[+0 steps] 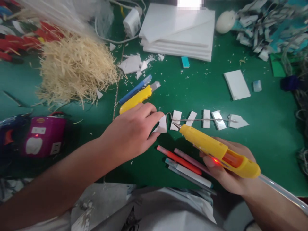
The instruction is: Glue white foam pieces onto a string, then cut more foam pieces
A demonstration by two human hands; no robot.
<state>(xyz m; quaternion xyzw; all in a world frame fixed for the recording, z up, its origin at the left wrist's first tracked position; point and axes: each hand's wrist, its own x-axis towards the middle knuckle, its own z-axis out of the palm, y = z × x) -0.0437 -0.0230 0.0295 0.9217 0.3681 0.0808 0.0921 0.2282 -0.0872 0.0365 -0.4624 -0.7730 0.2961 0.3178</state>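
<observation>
Head view: left hand (131, 131) fingers pinch white foam piece (163, 125); right hand (226, 175) grips glue gun (216, 149), nozzle just beside it.

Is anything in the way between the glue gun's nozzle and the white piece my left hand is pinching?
Nothing visible. The glue gun in the right hand has its nozzle close beside the white piece held by the left hand, with only green mat between. The pens lie nearer the person, off that line.
</observation>
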